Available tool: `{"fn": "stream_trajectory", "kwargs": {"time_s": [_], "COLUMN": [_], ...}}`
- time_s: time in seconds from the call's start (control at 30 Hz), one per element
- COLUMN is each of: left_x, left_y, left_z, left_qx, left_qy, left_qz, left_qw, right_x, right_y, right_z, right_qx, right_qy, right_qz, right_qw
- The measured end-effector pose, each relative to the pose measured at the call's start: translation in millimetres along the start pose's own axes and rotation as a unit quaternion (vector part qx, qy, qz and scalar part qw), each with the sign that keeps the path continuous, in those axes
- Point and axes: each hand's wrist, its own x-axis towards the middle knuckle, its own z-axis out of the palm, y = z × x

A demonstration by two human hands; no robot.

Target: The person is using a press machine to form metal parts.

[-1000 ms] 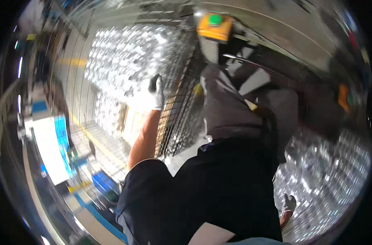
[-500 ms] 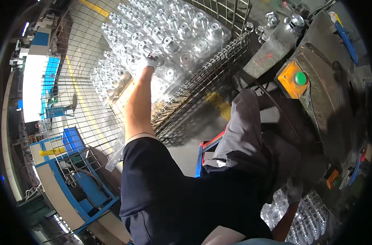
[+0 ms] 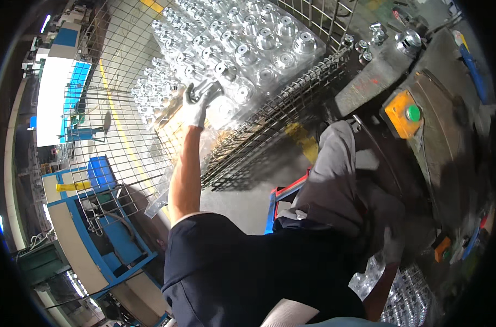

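My left hand (image 3: 194, 110), in a white glove, reaches over the near edge of the wire basket. Its thumb and fingers close around a shiny cylindrical metal part (image 3: 209, 89), which tilts above the tray. Just beyond stand many similar metal parts (image 3: 225, 70), upright in rows in a clear plastic tray (image 3: 259, 95). My right hand (image 3: 392, 246), also in a pale glove, is low at the right beside my leg. Shadow hides its fingers. Close to it, at the lower right, lies another group of shiny metal parts (image 3: 406, 297) with clear plastic.
The wire mesh basket (image 3: 280, 101) surrounds the tray. At the right are a machine with a yellow box and green button (image 3: 412, 113) and a few loose metal pieces (image 3: 362, 48). A red and blue frame (image 3: 278, 201) stands by my leg. Blue-and-cream equipment (image 3: 79, 229) is at the left.
My left hand has drawn back toward me from among the parts and now shows a metal part in its grip. The whole view has shifted slightly. My right hand stays low.
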Motion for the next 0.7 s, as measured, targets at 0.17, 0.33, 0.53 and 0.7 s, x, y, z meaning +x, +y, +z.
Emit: {"fn": "stream_trajectory", "kwargs": {"time_s": [0.17,0.33,0.53,0.7], "left_x": [-111,-208,-286,-322], "left_y": [134,261,348,370], "left_z": [84,176,245,288], "left_qx": [-0.403,-0.587,-0.504,-0.424], "left_qy": [-0.195,-0.341,-0.549,-0.654], "left_qz": [-0.187,-0.348,-0.262,-0.163], "left_qw": [0.874,0.647,0.613,0.605], "right_x": [19,26,17,8], "right_y": [-92,-155,-125,-77], "right_z": [4,-13,-82,-125], "right_qx": [0.18,0.145,0.143,0.204], "right_qy": [0.023,0.126,0.304,0.366], "right_qz": [-0.218,-0.406,-0.43,-0.359], "right_qw": [0.959,0.893,0.838,0.834]}}
